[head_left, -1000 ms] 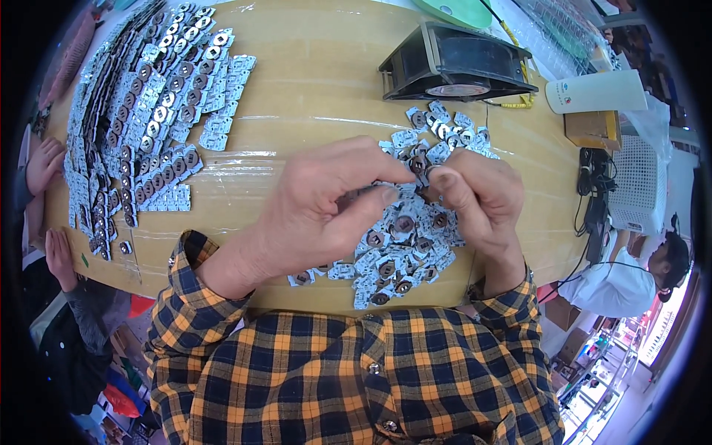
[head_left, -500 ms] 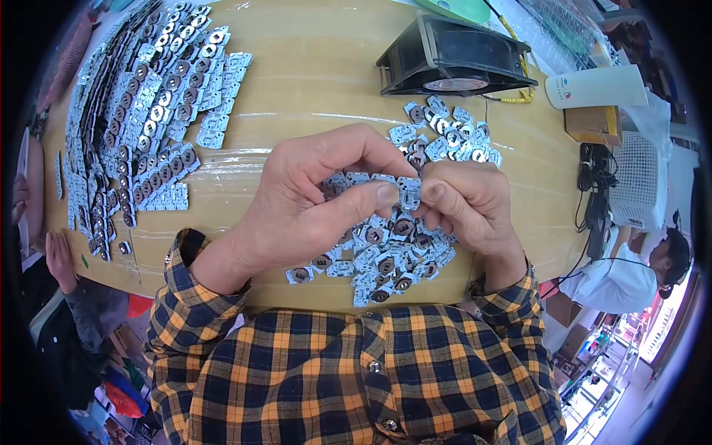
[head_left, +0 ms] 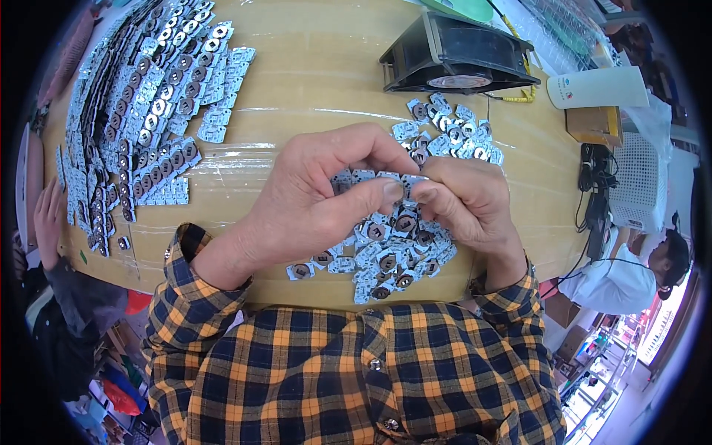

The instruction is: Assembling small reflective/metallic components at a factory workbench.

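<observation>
Bright, streaky glare on tabletop [head_left: 311, 74]

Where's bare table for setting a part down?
Bare tabletop lies between the board strips and black fan, and right of the loose boards, short of the black cables. Crowded: far left; between left hand and right hand.

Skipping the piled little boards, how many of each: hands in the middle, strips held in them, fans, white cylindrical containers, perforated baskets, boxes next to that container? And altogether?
Bare left hand and right hand: 2
Pale strip of joined boards: 1
Boxy black fan: 1
White cylindrical container: 1
White perforated plastic basket: 1
Small brown cardboard box: 1
Total: 7
</observation>
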The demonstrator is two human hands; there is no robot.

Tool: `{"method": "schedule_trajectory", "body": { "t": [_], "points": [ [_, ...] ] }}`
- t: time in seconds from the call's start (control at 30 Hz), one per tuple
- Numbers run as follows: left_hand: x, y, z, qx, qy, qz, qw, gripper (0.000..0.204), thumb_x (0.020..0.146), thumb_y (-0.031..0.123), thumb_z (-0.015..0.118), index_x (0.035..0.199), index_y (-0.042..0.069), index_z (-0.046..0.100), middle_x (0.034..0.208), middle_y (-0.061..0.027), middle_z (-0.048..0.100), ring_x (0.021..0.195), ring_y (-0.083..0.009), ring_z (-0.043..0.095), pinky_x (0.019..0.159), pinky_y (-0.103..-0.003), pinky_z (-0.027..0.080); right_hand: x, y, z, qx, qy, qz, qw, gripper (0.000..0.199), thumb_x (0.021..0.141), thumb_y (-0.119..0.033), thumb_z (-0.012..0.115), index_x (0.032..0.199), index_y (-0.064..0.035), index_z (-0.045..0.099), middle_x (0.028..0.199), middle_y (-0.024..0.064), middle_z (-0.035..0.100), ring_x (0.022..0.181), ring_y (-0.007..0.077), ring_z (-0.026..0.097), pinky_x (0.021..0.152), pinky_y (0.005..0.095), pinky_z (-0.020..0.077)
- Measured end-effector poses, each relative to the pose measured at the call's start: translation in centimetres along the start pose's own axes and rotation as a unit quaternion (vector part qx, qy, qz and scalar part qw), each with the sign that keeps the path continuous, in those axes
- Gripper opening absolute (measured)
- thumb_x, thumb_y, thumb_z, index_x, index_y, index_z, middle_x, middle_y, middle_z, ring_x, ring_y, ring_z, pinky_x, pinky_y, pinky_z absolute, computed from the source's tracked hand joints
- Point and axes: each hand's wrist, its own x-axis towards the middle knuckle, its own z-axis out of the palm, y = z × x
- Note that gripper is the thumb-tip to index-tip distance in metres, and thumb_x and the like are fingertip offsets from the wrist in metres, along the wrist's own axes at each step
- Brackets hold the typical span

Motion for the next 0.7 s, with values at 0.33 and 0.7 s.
{"method": "schedule_trajectory", "body": {
  "t": [0.33, 0.7],
  "points": [
    [0.0, 2.0, -0.7, -0.155, -0.018, -0.163, 0.974, 0.014, 0.089, 0.004, 0.063, 0.102, -0.002, 0.061, 0.08, -0.0032, 0.064, 0.062, -0.0041, 0.056, 0.052, -0.016, 0.042, -0.5, -0.9, 0.4, 0.333, 0.022, 0.194, 0.922, 0.033, 0.1, -0.021, 0.051, 0.073, -0.0018, 0.053, 0.054, 0.0014, 0.05, 0.038, 0.004, 0.037, 0.036, 0.0189, 0.0298],
    [0.3, 0.0, 0.3, 0.239, 0.097, 0.227, 0.939, 0.024, 0.078, -0.009, 0.065, 0.101, -0.003, 0.064, 0.088, -0.0123, 0.066, 0.07, -0.0166, 0.063, 0.059, -0.025, 0.048, -0.2, -0.9, 1.2, 0.339, 0.094, 0.206, 0.913, 0.033, 0.1, -0.02, 0.049, 0.073, -0.0018, 0.049, 0.054, 0.0007, 0.046, 0.037, 0.0038, 0.033, 0.035, 0.0201, 0.03]
  ]
}}
